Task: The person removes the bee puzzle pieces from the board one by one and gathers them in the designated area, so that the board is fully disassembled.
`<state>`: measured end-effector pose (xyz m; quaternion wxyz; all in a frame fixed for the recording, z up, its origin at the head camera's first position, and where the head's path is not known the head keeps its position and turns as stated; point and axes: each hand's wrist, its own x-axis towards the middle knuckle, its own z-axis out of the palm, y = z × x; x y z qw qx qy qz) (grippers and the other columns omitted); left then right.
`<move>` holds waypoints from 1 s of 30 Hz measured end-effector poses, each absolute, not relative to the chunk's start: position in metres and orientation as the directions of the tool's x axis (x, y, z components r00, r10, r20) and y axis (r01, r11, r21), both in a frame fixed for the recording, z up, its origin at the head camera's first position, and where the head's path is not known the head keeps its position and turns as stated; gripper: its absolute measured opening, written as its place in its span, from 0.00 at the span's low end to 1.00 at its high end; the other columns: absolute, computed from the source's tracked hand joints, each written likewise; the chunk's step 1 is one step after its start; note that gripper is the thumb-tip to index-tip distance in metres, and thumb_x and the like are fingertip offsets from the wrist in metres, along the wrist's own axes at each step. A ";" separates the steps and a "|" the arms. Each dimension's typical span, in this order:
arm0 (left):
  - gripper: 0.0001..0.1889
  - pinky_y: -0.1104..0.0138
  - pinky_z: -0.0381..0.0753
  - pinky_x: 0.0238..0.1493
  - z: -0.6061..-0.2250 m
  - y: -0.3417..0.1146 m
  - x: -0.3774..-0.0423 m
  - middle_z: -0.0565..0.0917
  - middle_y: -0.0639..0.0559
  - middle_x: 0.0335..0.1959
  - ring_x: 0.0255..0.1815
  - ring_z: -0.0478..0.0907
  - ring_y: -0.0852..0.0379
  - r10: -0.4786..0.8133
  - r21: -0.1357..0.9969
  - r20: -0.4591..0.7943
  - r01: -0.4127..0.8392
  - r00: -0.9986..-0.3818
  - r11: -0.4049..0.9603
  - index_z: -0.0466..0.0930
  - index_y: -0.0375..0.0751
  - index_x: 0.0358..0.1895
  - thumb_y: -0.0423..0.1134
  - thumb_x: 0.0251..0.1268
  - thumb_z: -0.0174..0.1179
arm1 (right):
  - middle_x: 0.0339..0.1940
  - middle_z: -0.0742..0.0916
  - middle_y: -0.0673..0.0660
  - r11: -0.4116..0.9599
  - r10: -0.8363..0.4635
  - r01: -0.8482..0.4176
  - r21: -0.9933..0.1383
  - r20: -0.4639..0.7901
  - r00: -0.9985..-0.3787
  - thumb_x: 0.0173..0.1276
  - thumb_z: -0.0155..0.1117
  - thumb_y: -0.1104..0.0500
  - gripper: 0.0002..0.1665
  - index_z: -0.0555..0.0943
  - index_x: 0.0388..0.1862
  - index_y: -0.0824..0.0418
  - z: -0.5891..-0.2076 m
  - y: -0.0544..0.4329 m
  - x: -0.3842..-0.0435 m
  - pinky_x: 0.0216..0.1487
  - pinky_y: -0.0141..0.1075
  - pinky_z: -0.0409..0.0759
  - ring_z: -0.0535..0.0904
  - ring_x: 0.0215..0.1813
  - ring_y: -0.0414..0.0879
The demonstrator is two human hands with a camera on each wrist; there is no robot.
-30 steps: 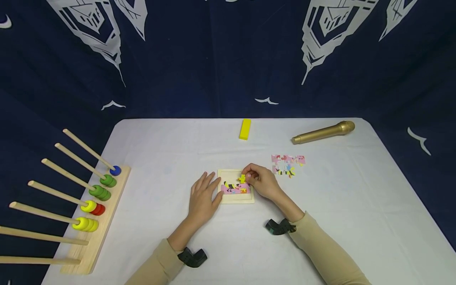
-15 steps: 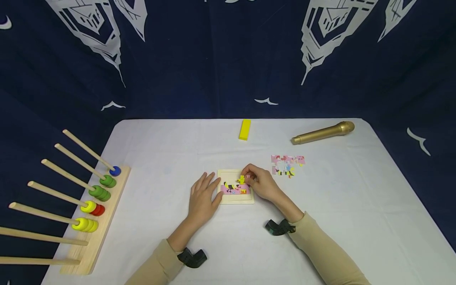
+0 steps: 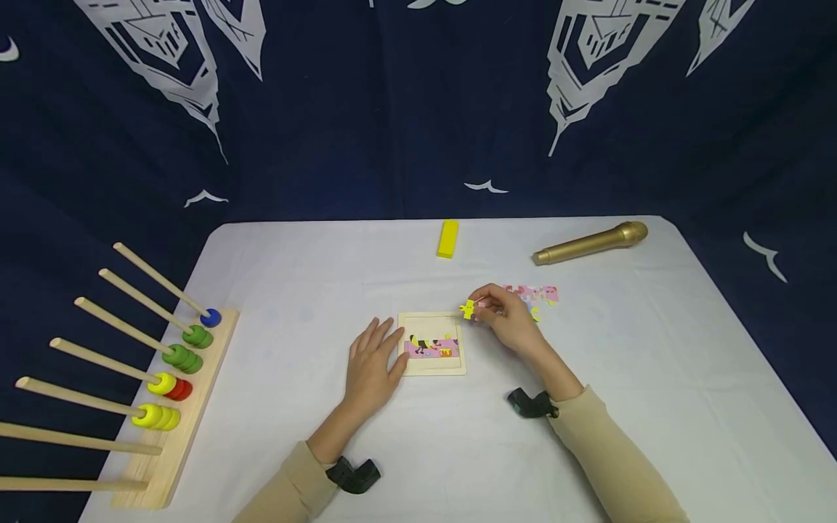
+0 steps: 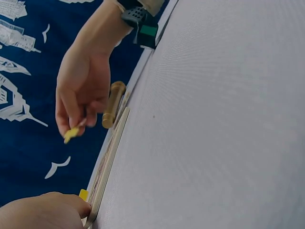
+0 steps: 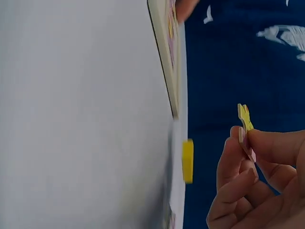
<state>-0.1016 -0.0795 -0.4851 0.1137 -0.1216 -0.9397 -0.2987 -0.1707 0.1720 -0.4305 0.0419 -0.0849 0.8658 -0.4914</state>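
Note:
My right hand (image 3: 512, 319) pinches a yellow and pink jigsaw piece (image 3: 467, 310) between thumb and fingers, up off the table beside the puzzle frame. The right wrist view shows the thin piece (image 5: 245, 131) edge-on at the fingertips. A pale wooden puzzle frame (image 3: 431, 369) lies in front of me, with a joined row of pink pieces (image 3: 431, 349) along its lower part. My left hand (image 3: 375, 367) lies with fingers spread, its thumb on the frame's left edge. Loose pink jigsaw pieces (image 3: 548, 293) lie to the right, partly hidden behind my right hand.
A yellow block (image 3: 447, 239) lies near the table's far edge. To its right is a gold microphone (image 3: 591, 243). On the left stands a wooden bead rack (image 3: 196, 407) with long pegs and coloured rings. A dark patterned cloth (image 3: 392, 109) hangs behind the table.
My right hand has lifted the jigsaw piece away from the frame and carried it right and a little farther from me. The left hand has stayed in place.

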 end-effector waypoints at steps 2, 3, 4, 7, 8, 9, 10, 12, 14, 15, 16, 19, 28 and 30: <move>0.22 0.45 0.57 0.71 -0.485 -0.080 -0.101 0.72 0.38 0.69 0.75 0.59 0.39 0.158 0.534 0.287 0.295 -0.945 0.792 0.78 0.36 0.61 0.41 0.65 0.62 | 0.35 0.83 0.62 0.505 -0.157 -0.085 -0.859 0.006 -0.988 0.69 0.57 0.68 0.12 0.80 0.50 0.65 -0.426 0.188 -0.173 0.32 0.31 0.75 0.79 0.36 0.54; 0.22 0.45 0.57 0.71 -0.485 -0.080 -0.101 0.72 0.38 0.69 0.75 0.59 0.39 0.157 0.535 0.285 0.293 -0.946 0.793 0.78 0.37 0.61 0.41 0.65 0.62 | 0.36 0.83 0.62 0.506 -0.142 -0.076 -0.859 0.003 -0.990 0.69 0.57 0.68 0.12 0.80 0.50 0.66 -0.423 0.197 -0.175 0.33 0.31 0.76 0.80 0.37 0.54; 0.22 0.45 0.56 0.71 -0.485 -0.080 -0.101 0.72 0.38 0.69 0.75 0.59 0.39 0.156 0.536 0.286 0.293 -0.946 0.792 0.78 0.37 0.61 0.41 0.65 0.62 | 0.36 0.83 0.63 0.509 -0.128 -0.070 -0.858 0.005 -0.992 0.70 0.56 0.68 0.13 0.80 0.51 0.66 -0.421 0.206 -0.176 0.33 0.32 0.77 0.80 0.37 0.54; 0.22 0.44 0.56 0.71 -0.484 -0.080 -0.101 0.72 0.38 0.69 0.75 0.60 0.39 0.154 0.536 0.289 0.293 -0.945 0.791 0.78 0.37 0.60 0.41 0.65 0.62 | 0.37 0.81 0.62 0.538 -0.068 -0.040 -0.842 0.004 -0.998 0.71 0.56 0.67 0.14 0.79 0.53 0.67 -0.418 0.235 -0.178 0.33 0.33 0.77 0.80 0.37 0.51; 0.22 0.45 0.56 0.72 -0.484 -0.081 -0.101 0.72 0.38 0.69 0.75 0.60 0.39 0.154 0.536 0.289 0.293 -0.945 0.792 0.78 0.37 0.60 0.41 0.65 0.62 | 0.37 0.80 0.61 0.551 -0.046 -0.026 -0.834 0.001 -0.999 0.71 0.56 0.66 0.14 0.79 0.53 0.67 -0.417 0.244 -0.178 0.32 0.33 0.77 0.80 0.36 0.50; 0.22 0.44 0.56 0.72 -0.484 -0.081 -0.101 0.72 0.38 0.69 0.75 0.60 0.39 0.155 0.535 0.290 0.294 -0.944 0.792 0.78 0.37 0.60 0.41 0.65 0.62 | 0.36 0.80 0.60 0.561 -0.026 -0.011 -0.828 -0.004 -1.000 0.71 0.56 0.66 0.14 0.79 0.53 0.67 -0.417 0.252 -0.178 0.32 0.33 0.77 0.80 0.36 0.49; 0.22 0.44 0.56 0.72 -0.485 -0.081 -0.101 0.72 0.38 0.69 0.75 0.60 0.39 0.155 0.536 0.291 0.295 -0.944 0.791 0.78 0.37 0.60 0.41 0.65 0.61 | 0.36 0.79 0.60 0.575 -0.007 0.004 -0.818 -0.009 -1.000 0.71 0.56 0.66 0.14 0.79 0.53 0.68 -0.417 0.260 -0.179 0.31 0.32 0.76 0.79 0.35 0.48; 0.22 0.44 0.56 0.71 -0.485 -0.082 -0.101 0.72 0.38 0.69 0.75 0.60 0.39 0.156 0.536 0.291 0.296 -0.944 0.791 0.78 0.36 0.60 0.41 0.65 0.61 | 0.36 0.79 0.59 0.605 0.026 0.039 -0.795 -0.030 -0.999 0.71 0.56 0.65 0.15 0.79 0.54 0.67 -0.419 0.274 -0.179 0.30 0.32 0.74 0.78 0.34 0.47; 0.22 0.45 0.56 0.71 -0.485 -0.082 -0.101 0.72 0.38 0.69 0.75 0.60 0.39 0.158 0.535 0.290 0.297 -0.944 0.791 0.78 0.36 0.61 0.41 0.65 0.61 | 0.36 0.80 0.60 0.624 0.036 0.064 -0.779 -0.053 -0.998 0.72 0.56 0.64 0.15 0.79 0.55 0.68 -0.422 0.285 -0.180 0.30 0.30 0.75 0.79 0.33 0.44; 0.22 0.45 0.56 0.71 -0.485 -0.082 -0.101 0.72 0.38 0.69 0.75 0.60 0.39 0.158 0.535 0.290 0.296 -0.944 0.791 0.78 0.36 0.61 0.41 0.65 0.61 | 0.36 0.80 0.60 0.634 0.036 0.074 -0.770 -0.067 -0.997 0.72 0.56 0.64 0.15 0.79 0.55 0.68 -0.423 0.289 -0.180 0.31 0.30 0.76 0.79 0.33 0.43; 0.22 0.45 0.56 0.71 -0.485 -0.082 -0.101 0.72 0.38 0.69 0.75 0.60 0.39 0.157 0.535 0.289 0.296 -0.944 0.791 0.78 0.37 0.61 0.41 0.65 0.61 | 0.35 0.81 0.60 0.641 0.035 0.085 -0.763 -0.081 -0.996 0.72 0.56 0.64 0.15 0.79 0.55 0.69 -0.424 0.293 -0.180 0.31 0.29 0.76 0.79 0.33 0.42; 0.22 0.45 0.57 0.71 -0.485 -0.081 -0.101 0.72 0.39 0.69 0.75 0.60 0.39 0.156 0.535 0.289 0.294 -0.945 0.792 0.78 0.37 0.61 0.41 0.65 0.61 | 0.36 0.83 0.61 0.656 0.018 0.103 -0.747 -0.121 -0.992 0.71 0.57 0.64 0.15 0.78 0.53 0.71 -0.427 0.299 -0.181 0.33 0.28 0.78 0.79 0.32 0.38; 0.22 0.44 0.56 0.72 -0.484 -0.081 -0.101 0.71 0.38 0.69 0.75 0.59 0.39 0.157 0.540 0.288 0.295 -0.945 0.788 0.78 0.37 0.61 0.41 0.65 0.61 | 0.33 0.84 0.61 0.743 0.030 0.111 -0.660 -0.134 -0.991 0.68 0.63 0.61 0.16 0.79 0.48 0.71 -0.436 0.296 -0.184 0.31 0.31 0.75 0.76 0.32 0.45; 0.22 0.44 0.56 0.72 -0.484 -0.081 -0.101 0.72 0.38 0.69 0.75 0.59 0.39 0.158 0.539 0.286 0.295 -0.945 0.789 0.78 0.37 0.61 0.41 0.65 0.62 | 0.32 0.84 0.61 0.779 0.043 0.100 -0.620 -0.107 -0.993 0.66 0.65 0.60 0.16 0.79 0.47 0.71 -0.437 0.295 -0.182 0.31 0.33 0.72 0.75 0.31 0.47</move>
